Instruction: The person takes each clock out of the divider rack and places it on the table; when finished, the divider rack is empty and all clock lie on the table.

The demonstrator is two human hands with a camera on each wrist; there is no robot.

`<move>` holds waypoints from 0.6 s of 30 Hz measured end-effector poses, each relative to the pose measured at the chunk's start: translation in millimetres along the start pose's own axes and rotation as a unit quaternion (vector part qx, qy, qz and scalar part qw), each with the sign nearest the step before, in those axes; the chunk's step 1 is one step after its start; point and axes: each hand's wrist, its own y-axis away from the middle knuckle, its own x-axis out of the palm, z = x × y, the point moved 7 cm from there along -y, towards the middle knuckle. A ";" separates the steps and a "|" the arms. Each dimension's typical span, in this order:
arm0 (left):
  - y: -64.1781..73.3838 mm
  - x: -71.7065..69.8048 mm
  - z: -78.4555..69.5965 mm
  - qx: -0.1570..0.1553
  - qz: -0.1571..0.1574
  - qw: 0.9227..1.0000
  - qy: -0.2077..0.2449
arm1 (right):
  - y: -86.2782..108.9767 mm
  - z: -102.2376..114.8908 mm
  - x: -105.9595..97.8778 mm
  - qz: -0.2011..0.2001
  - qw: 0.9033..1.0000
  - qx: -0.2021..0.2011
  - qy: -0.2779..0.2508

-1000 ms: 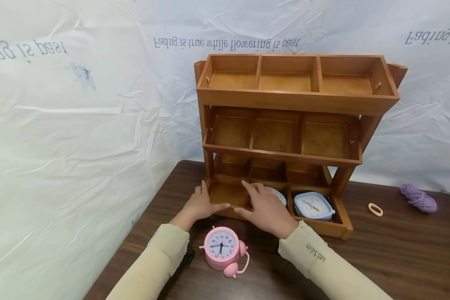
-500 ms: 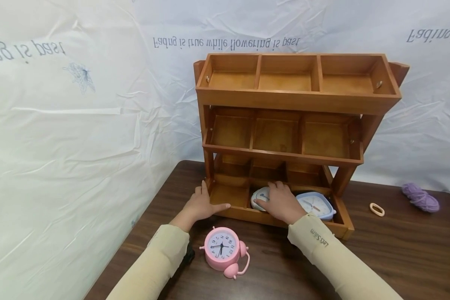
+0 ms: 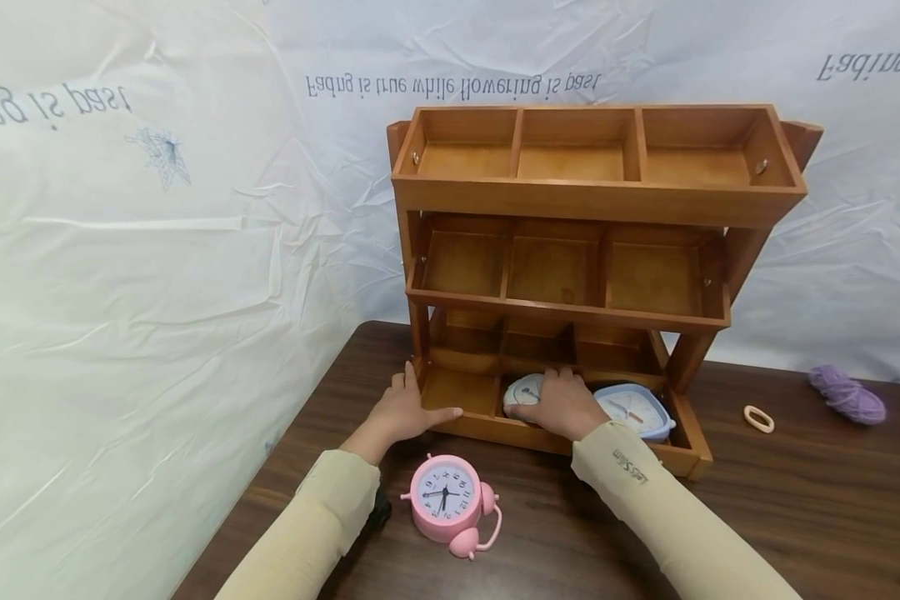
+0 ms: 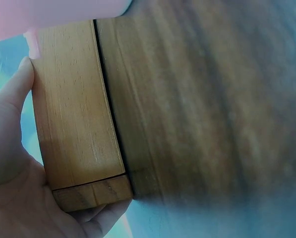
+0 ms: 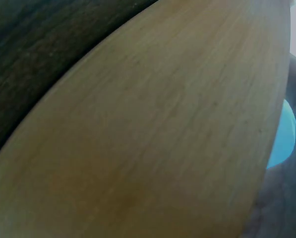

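Observation:
A wooden three-tier rack [image 3: 596,202] stands on the table. My left hand [image 3: 397,412] holds the front left corner of its bottom tray, thumb along the front rim; the left wrist view shows fingers [image 4: 108,220] round the tray's end. In the middle bottom compartment sits a round white clock [image 3: 522,390], and my right hand [image 3: 570,406] grips it from the right, covering much of it. A light blue square clock [image 3: 636,411] lies face up in the right compartment. The tray's front board [image 5: 148,119] fills most of the right wrist view.
A pink twin-bell alarm clock [image 3: 446,498] lies face up on the table [image 3: 810,492] before the rack, between my forearms. Right of the rack are a small beige ring [image 3: 758,419] and a purple yarn skein [image 3: 847,395]. A white printed sheet [image 3: 195,275] hangs behind.
My right hand has moved right from above the tray's left and middle compartments onto the white clock. The white clock's face has turned slightly. My left hand has stayed at the corner.

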 end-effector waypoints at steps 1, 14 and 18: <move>0.1 0.0 -0.2 0.000 0.000 1.000 0.001 | -0.3 0.2 0.3 0.000 1.000 0.002 -0.001; 0.3 0.0 -0.3 -0.003 0.001 1.000 -0.001 | -4.2 3.6 3.3 0.013 0.999 0.016 0.029; 1.6 -0.7 -0.2 -0.005 0.001 1.000 0.003 | -6.1 3.5 4.3 0.022 0.999 0.019 0.042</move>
